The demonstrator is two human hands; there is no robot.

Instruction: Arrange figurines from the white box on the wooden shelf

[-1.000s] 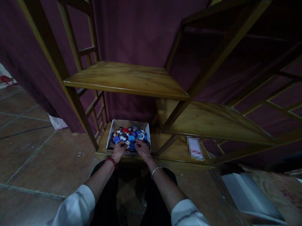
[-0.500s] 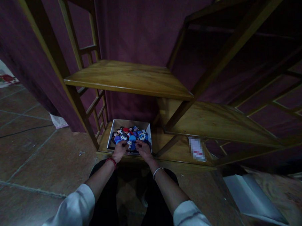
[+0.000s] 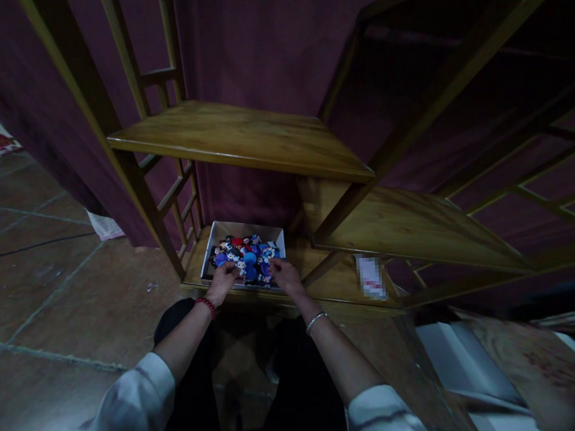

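Observation:
A shallow white box (image 3: 282,244) stands on the low wooden shelf, filled with small toy figurines (image 3: 249,258) in blue, purple, red, black and white. My left hand (image 3: 224,282) reaches over the front left of the box, thumb and fingers pinched at a white-and-blue figurine (image 3: 241,268). Over the front right corner is my right hand (image 3: 286,278), its thumb and fingertips drawn together beside the blue and purple figurines. What the right fingertips hold, if anything, is too small to make out.
A wooden shelf board (image 3: 236,138) hangs above the box, with slanting posts around it. To the right, a blurred white packet (image 3: 371,277) lies on the low shelf (image 3: 331,290). White boards (image 3: 470,360) lie at the lower right. Behind hangs a purple curtain (image 3: 256,51).
My right hand has moved right, away from my left hand, toward the box's right side. My left hand stays at the front left. The view has shifted slightly.

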